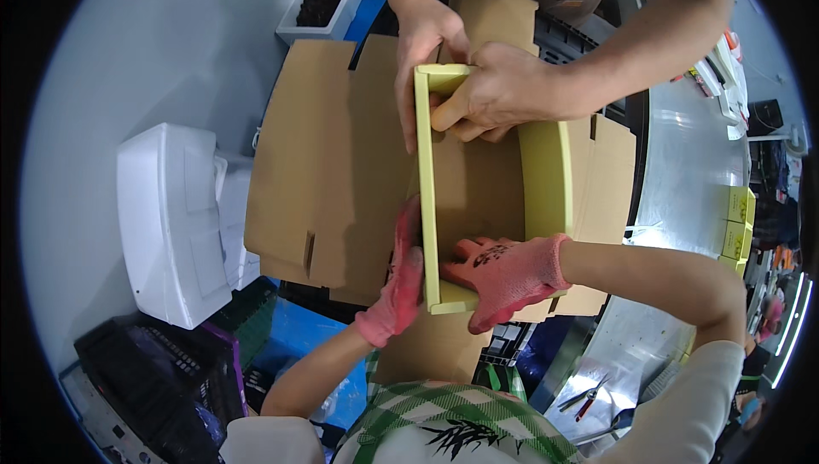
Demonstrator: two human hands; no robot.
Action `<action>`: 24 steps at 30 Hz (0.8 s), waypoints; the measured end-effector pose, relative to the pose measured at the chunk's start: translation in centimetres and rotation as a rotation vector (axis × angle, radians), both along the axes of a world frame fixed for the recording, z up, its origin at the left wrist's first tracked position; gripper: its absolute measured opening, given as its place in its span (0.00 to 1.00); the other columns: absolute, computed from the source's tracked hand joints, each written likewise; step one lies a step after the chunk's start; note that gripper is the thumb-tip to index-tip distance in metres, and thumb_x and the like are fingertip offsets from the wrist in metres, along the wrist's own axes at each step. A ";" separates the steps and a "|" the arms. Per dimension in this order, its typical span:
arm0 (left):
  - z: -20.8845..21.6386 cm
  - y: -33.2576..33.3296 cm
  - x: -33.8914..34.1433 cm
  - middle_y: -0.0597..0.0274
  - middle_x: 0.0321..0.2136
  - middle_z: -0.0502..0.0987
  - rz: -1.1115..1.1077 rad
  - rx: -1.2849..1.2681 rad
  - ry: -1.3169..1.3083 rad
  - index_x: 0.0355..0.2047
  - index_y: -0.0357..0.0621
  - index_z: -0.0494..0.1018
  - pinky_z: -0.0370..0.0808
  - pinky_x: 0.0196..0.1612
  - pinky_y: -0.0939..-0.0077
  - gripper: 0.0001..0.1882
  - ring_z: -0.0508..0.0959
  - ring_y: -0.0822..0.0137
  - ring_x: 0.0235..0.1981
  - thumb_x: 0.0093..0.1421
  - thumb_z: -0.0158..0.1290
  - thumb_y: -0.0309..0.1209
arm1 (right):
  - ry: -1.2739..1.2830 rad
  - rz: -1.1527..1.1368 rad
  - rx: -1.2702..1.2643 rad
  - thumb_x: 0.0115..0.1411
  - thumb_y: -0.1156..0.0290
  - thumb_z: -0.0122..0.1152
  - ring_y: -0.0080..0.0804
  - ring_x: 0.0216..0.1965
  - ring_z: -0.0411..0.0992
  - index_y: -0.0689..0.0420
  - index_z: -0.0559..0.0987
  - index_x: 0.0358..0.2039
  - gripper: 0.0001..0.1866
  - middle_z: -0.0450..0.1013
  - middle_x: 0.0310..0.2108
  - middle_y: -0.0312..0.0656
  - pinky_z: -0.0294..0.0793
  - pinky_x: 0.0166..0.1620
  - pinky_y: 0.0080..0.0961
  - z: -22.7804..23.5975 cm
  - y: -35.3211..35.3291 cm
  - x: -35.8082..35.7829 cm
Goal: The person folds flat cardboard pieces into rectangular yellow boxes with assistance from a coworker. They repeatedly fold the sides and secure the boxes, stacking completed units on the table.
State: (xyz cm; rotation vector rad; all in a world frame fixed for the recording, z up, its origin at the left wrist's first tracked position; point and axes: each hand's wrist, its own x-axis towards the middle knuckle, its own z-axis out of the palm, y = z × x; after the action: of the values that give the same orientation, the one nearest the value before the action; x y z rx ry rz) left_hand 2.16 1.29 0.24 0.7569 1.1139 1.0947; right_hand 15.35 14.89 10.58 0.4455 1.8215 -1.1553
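A pale yellow box (546, 178) with upright walls lies open side up over brown cardboard. Brown shows inside it; whether that is its own bottom I cannot tell. My left hand (399, 281), in a pink glove, presses along the outside of its left wall near the near corner. Across the near end reaches my right hand (512, 278), also pink-gloved, its fingers inside against the same wall. A co-worker's bare hand (422, 42) holds the outside of the far left corner, and that person's other hand (503, 89) has its fingers inside the box.
Flattened cardboard sheets (320, 165) spread beneath the box. White foam boxes (175, 225) and a black crate (162, 379) stand at the left. A white tub (341, 16) with dark contents is at the far left. A metal table (691, 165) with small yellow boxes (739, 221) runs along the right.
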 end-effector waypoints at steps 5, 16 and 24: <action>-5.2 -0.7 1.3 0.53 0.66 0.43 0.024 -0.097 -0.196 0.67 0.41 0.38 0.44 0.67 0.62 0.36 0.45 0.56 0.67 0.67 0.33 0.48 | -0.007 -0.091 -0.085 0.39 0.55 0.63 0.52 0.58 0.56 0.57 0.57 0.63 0.49 0.56 0.54 0.56 0.62 0.57 0.45 -1.7 -0.7 0.6; -2.5 0.2 1.9 0.58 0.59 0.57 0.005 -0.021 -0.089 0.65 0.45 0.47 0.60 0.59 0.67 0.32 0.60 0.62 0.58 0.67 0.33 0.50 | 0.087 -0.137 -0.259 0.35 0.60 0.64 0.54 0.61 0.51 0.57 0.58 0.62 0.50 0.52 0.61 0.55 0.53 0.64 0.41 -3.3 -0.1 0.3; -0.6 1.7 0.7 0.62 0.53 0.68 0.086 -0.203 -0.303 0.63 0.48 0.54 0.72 0.52 0.69 0.30 0.73 0.67 0.50 0.68 0.32 0.53 | 0.179 -0.063 0.118 0.40 0.67 0.58 0.50 0.46 0.70 0.61 0.73 0.46 0.28 0.69 0.45 0.50 0.71 0.49 0.38 0.0 -0.8 -0.1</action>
State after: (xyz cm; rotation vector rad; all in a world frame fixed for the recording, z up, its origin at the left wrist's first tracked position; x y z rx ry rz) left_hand 2.88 2.99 -0.35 0.3717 0.9855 1.1072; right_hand 15.29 14.12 10.57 0.4824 2.0516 -1.1655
